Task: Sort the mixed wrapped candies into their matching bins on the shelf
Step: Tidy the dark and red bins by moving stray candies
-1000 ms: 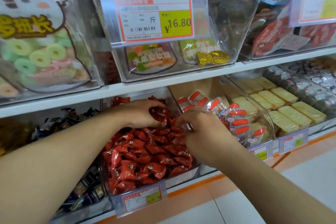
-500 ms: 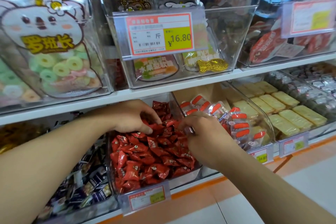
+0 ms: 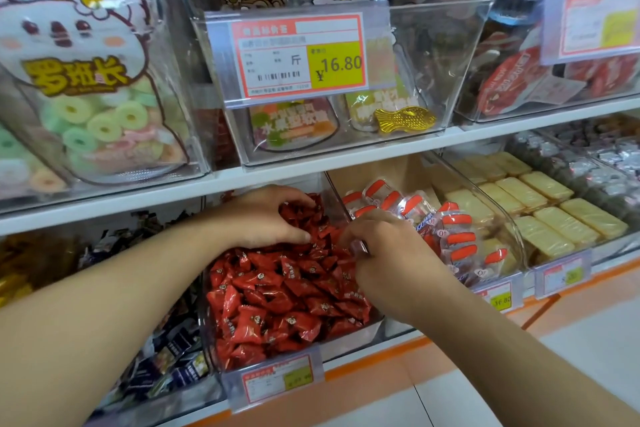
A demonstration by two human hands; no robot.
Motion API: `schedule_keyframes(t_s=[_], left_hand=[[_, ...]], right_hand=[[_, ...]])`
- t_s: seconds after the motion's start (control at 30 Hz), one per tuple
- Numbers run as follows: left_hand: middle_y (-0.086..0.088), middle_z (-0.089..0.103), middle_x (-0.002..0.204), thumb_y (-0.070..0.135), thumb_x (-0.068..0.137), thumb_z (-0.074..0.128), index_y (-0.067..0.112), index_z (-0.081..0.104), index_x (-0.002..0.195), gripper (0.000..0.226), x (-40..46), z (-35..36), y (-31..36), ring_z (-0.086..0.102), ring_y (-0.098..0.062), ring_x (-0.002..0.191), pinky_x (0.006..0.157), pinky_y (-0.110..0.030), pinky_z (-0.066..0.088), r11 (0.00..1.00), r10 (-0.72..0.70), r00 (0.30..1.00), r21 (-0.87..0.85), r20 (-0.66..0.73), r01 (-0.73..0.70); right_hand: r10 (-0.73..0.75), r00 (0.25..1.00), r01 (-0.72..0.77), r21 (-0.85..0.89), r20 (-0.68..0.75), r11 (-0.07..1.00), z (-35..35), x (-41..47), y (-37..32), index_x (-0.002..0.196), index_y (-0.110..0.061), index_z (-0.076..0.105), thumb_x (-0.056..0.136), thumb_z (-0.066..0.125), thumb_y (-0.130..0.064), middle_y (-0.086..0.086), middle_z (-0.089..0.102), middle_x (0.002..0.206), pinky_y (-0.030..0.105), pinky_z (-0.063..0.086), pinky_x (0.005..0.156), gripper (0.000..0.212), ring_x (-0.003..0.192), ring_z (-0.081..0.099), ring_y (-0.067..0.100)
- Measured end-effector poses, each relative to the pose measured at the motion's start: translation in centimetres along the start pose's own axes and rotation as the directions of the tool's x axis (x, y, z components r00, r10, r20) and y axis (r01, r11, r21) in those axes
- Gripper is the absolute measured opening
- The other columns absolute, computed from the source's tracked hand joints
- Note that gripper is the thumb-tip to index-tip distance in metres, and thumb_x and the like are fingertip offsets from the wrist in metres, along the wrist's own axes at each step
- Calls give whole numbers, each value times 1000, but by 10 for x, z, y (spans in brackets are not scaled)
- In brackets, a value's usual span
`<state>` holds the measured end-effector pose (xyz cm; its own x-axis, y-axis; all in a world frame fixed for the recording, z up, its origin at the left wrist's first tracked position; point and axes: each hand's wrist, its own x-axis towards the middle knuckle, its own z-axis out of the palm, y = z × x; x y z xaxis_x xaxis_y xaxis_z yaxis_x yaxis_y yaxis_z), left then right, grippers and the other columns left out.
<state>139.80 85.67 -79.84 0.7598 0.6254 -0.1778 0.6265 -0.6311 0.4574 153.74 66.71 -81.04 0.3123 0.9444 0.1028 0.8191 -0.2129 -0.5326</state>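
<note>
A clear bin (image 3: 221, 378) on the lower shelf is heaped with red wrapped candies (image 3: 277, 295). My left hand (image 3: 263, 217) reaches into the back of that heap, its fingers curled among the red wrappers. My right hand (image 3: 388, 253) is at the bin's right wall, fingers bent down into the red candies with something small and dark at the fingertips; what it holds is hidden. The bin to the right holds clear packets with orange-red stripes (image 3: 453, 236).
Left of the red bin lies a bin of dark blue and black wrapped candies (image 3: 173, 354). Pale yellow bars (image 3: 540, 208) and silver-wrapped sweets (image 3: 602, 166) fill bins at the right. The upper shelf (image 3: 311, 170) carries clear bins with a gold fish candy (image 3: 403, 120) and ring gummies (image 3: 97, 121).
The view has dropped and moved closer to the shelf. Both hands stay in the red candy bin, and the left hand's fingers have shifted slightly over the back of the heap.
</note>
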Motion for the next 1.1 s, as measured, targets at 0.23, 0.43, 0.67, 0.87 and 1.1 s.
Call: schedule_keyframes(t_s=[0.23,0.43,0.67,0.87,1.1], left_hand=[[11,48,154,44,85,80,50,53,141,62,23,19,7,50,-15,134,108,-28,41,991,-6,981,134,193,-20],[12,52,145,45,85,80,44,64,128,46,13,13,7,53,-14,125,100,-24,43,975,7,994,222,105,-30],[14,57,127,39,83,84,50,61,114,40,-3,-5,-9,55,-6,109,91,-24,46,999,-41,997,4,-71,42],[4,58,130,36,91,76,29,59,135,48,-10,-11,-22,55,-15,118,89,-24,40,988,-84,974,-148,-209,54],[5,63,129,59,82,76,32,57,137,64,-8,-9,-25,59,-18,115,103,-33,47,985,-149,965,-123,-217,125]], right_hand=[[5,1000,-5,-2,-3,1000,0,2,-1,116,-23,72,86,58,-5,-8,54,122,33,55,90,37,110,55,16],[-2,1000,3,3,-8,1000,0,1,0,110,-24,72,87,58,-5,-9,54,120,34,55,90,33,110,55,17],[-2,1000,2,-14,-1,1000,-2,-1,-1,114,-25,71,88,57,-4,-10,55,123,33,54,94,37,113,55,17],[6,1000,-6,-15,8,1000,-2,-2,-2,116,-25,71,87,58,-4,-9,55,124,36,55,94,38,113,55,18],[10,1000,-11,-24,-3,1000,-1,-1,-2,116,-23,71,87,59,-5,-7,55,123,36,56,91,36,111,56,20]])
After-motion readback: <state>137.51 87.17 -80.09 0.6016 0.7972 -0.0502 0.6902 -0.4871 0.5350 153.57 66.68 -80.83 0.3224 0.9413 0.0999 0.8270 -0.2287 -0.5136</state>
